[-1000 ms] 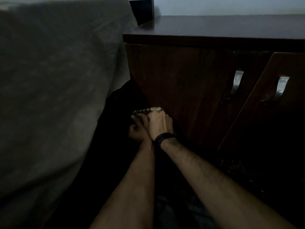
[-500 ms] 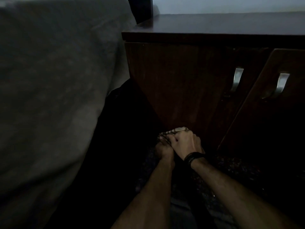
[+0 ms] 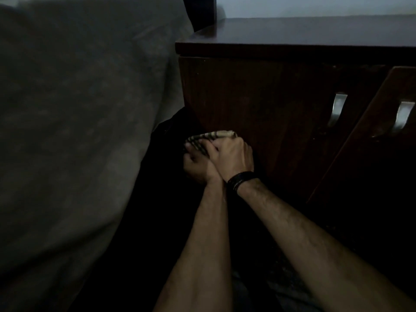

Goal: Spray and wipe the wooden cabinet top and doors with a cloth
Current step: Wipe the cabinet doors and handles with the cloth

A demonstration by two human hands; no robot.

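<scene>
Both hands (image 3: 221, 161) and striped cloth (image 3: 210, 137) higher up smooth door (image 3: 258, 113) now.

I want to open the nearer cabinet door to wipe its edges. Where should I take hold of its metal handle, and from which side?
Grip the handle around its middle, where the curved bar seems to bow away from the door. Come in from the front with the right hand, the closer one. The bar stands nearly upright, so fingers would likely hook behind it from one side. The dim light hides the gap.
</scene>
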